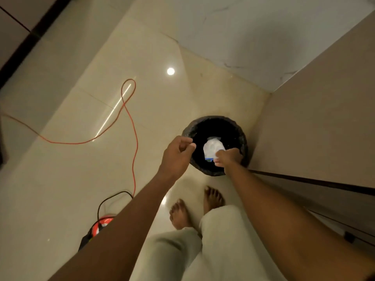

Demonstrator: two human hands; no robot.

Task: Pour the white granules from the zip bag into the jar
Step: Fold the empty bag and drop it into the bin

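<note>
A crumpled clear zip bag [213, 148] with a blue strip at one end hangs over the mouth of a round black-lined bin [242, 136] on the floor. My right hand [228, 158] pinches the bag's lower end above the bin's near right rim. My left hand [178, 153] hovers at the bin's left rim with its fingers curled loosely and nothing visible in them. No jar is in view.
The bin stands in a corner, with a beige cabinet side [316, 128] to its right and a marble wall [263, 37] behind. My bare feet [194, 207] are just short of it. An orange cable [133, 138] loops across the tiled floor to a reel [102, 223] at the lower left.
</note>
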